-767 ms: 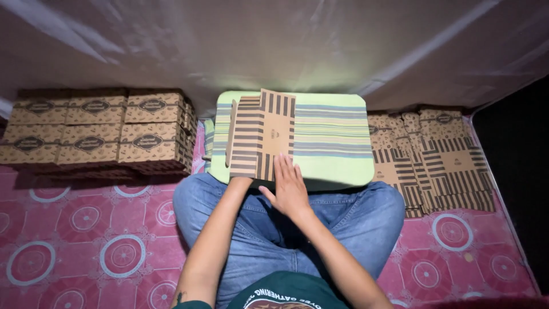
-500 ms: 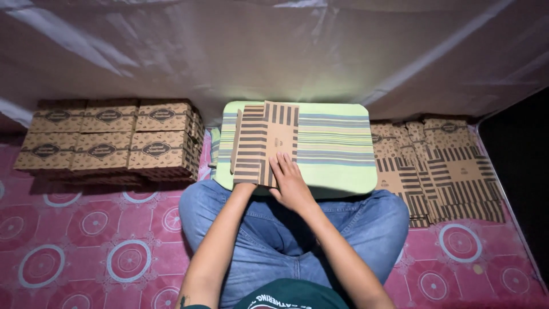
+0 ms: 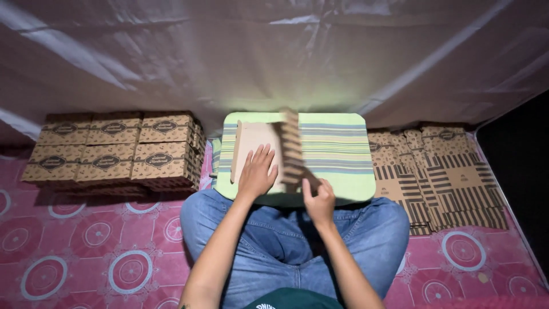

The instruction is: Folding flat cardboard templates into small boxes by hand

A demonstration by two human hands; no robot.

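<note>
Left hand [image 3: 257, 171] spread flat on carton blank [image 3: 260, 150]; right hand [image 3: 319, 200], at 4 o'clock, pinches its striped flap [image 3: 291, 150].

A board [image 3: 343, 150] lies across my lap with a cardboard blank [image 3: 257, 150] on it, under my left hand [image 3: 256, 174]. Folded boxes [image 3: 114, 150] stack to my left, flat blanks [image 3: 440, 171] to my right, both on the floor.

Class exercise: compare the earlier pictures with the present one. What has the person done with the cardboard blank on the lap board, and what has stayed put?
The cardboard blank, earlier lying flat with its striped side up, is now plain side up, with its striped flap raised by the right hand. The left hand now presses flat on the plain panel. The lap board, folded boxes and flat blanks stayed in place.
</note>
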